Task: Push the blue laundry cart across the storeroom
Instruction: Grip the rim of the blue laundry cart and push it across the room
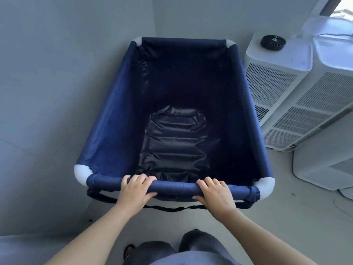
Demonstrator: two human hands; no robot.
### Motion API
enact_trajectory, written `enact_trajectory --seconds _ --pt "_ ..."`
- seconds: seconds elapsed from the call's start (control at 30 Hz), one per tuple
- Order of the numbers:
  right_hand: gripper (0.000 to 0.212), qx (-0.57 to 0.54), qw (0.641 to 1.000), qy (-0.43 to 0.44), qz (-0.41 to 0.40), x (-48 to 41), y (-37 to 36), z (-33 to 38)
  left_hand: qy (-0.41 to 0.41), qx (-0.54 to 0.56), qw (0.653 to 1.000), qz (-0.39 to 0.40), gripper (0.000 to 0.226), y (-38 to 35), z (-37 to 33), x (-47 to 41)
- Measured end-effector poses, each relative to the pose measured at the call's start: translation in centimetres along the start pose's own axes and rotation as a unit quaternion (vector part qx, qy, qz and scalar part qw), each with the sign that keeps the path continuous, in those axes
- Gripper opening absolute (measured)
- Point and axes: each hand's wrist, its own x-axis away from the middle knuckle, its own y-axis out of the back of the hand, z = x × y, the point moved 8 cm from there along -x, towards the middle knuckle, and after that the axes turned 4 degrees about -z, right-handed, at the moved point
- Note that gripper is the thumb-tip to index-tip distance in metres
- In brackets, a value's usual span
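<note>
No legible text or labels.

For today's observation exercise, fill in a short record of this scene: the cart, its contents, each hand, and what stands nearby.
cart: blue laundry cart, fabric sides, white corner joints
contents: none visible; only the dark liner shows
left hand: left hand gripping the near rail
right hand: right hand gripping the same rail
nearby: white vented units to the cart's right, small black fan on top of one
far end: close to the wall corner

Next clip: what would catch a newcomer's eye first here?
The big blue cart fills the middle, empty, its far end close to the wall corner. Both hands, left and right, grip its near rail. White vented units stand close on the right.
</note>
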Motion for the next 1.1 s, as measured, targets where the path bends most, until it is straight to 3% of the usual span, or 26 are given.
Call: enact_trajectory --seconds 0.13,0.4,0.77,1.1 --pt "0.050 0.001 1.000 0.016 0.023 -0.4 -0.1 0.0 -0.034 -0.035 0.999 -0.010 0.046 0.3 -0.4 -0.3" --pt "0.048 0.033 0.999 -0.004 0.032 -0.9 0.1 0.5 -0.101 -0.091 0.986 0.101 0.038 -0.9 0.5 -2.4" --pt "0.040 0.053 0.996 -0.067 0.016 -1.4 0.6 4.2 -0.161 -0.113 0.974 0.109 0.038 -1.0 3.6 -3.2" --pt "0.044 0.000 0.990 -0.139 -0.002 -3.2 0.4 8.7 -0.190 -0.091 0.970 0.119 0.037 -0.3 8.8 -4.1"
